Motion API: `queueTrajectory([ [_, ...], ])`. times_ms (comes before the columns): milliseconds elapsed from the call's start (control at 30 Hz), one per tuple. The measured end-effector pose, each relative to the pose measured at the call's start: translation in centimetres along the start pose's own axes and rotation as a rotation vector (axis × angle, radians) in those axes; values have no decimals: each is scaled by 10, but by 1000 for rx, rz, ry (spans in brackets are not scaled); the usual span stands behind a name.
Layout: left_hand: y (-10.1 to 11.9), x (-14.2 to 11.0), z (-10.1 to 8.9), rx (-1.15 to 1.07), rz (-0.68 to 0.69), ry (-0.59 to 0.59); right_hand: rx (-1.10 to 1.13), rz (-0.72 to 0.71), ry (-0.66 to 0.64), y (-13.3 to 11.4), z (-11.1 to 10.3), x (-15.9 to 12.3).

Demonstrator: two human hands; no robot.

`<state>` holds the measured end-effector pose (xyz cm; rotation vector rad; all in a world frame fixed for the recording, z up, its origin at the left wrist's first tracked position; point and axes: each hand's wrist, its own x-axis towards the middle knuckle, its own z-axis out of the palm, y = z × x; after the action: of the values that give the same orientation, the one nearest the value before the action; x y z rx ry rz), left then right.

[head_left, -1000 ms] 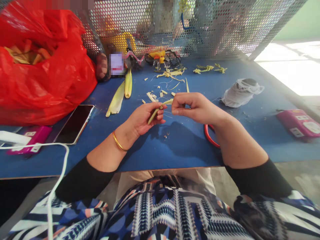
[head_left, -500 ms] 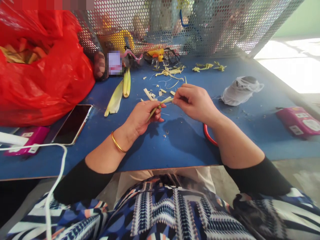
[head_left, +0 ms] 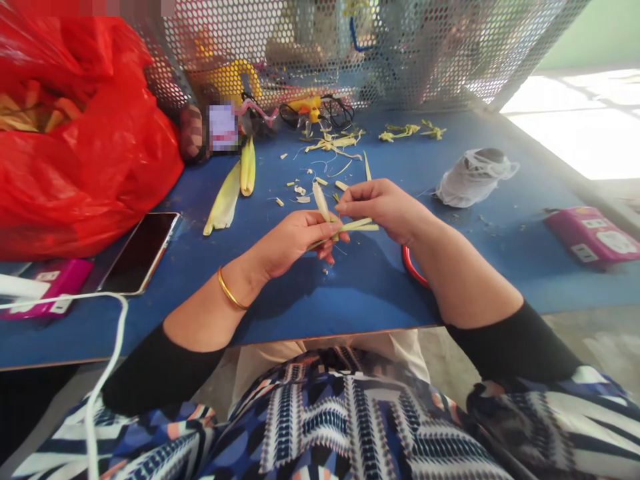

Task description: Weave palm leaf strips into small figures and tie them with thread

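Note:
Pale green corn husk strips (head_left: pixel 363 227), folded and crossing one another, are pinched between the thumb and fingers of my left hand (head_left: pixel 297 241). One broader pale end sticks up from that grip, and others point right. My right hand (head_left: pixel 383 208) is closed in a pinch just above and to the right of the strips. What its fingertips hold is too small to make out; a thin line near them may be thread. Beneath my right wrist a red handle (head_left: pixel 414 268) shows in part. Husk scraps (head_left: pixel 303 199) and loose threads lie beyond my hands.
A red plastic bag (head_left: pixel 100 193) of husks and a phone (head_left: pixel 140 253) lie left. Husk leaves (head_left: pixel 225 200) lie nearer the middle. A thread spool in white netting (head_left: pixel 470 181) and a magenta pack (head_left: pixel 593 233) are right. A perforated metal panel (head_left: pixel 425 60) stands behind.
The husk strips have turned, with ends now pointing right and one standing up. My right hand has let go of the strip end and moved in close above my left fingers.

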<state>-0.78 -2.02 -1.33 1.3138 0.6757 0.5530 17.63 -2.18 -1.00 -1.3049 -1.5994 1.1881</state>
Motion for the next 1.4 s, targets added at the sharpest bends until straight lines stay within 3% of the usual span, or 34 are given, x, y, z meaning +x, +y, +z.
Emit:
queueTrajectory([
  [67,0,0,1,20,55,5,130,129,-15,1,3,1],
  [167,-1,2,3,42,153,120,193,157,35,3,11,2],
  [333,-5,7,0,211,219,467,51,94,97,5,23,-1],
  [433,-6,9,-2,314,226,574,-150,-105,118,7,29,-4],
  [600,-6,10,-1,193,211,526,-523,-548,94,10,34,-10],
  [733,-7,11,0,62,182,496,-675,-684,36,12,34,-11],
  [867,-11,12,-1,170,167,432,-659,-798,29,10,31,-10],
  [933,-12,11,-1,217,161,374,-668,-765,144,7,28,-10],
  [1067,-10,9,-1,158,147,259,-625,-556,328,3,26,-11],
  [1267,-8,7,-5,90,145,90,-647,-286,380,3,29,-11],
  [1400,-9,7,-5,111,135,114,-640,-230,397,1,28,-10],
])
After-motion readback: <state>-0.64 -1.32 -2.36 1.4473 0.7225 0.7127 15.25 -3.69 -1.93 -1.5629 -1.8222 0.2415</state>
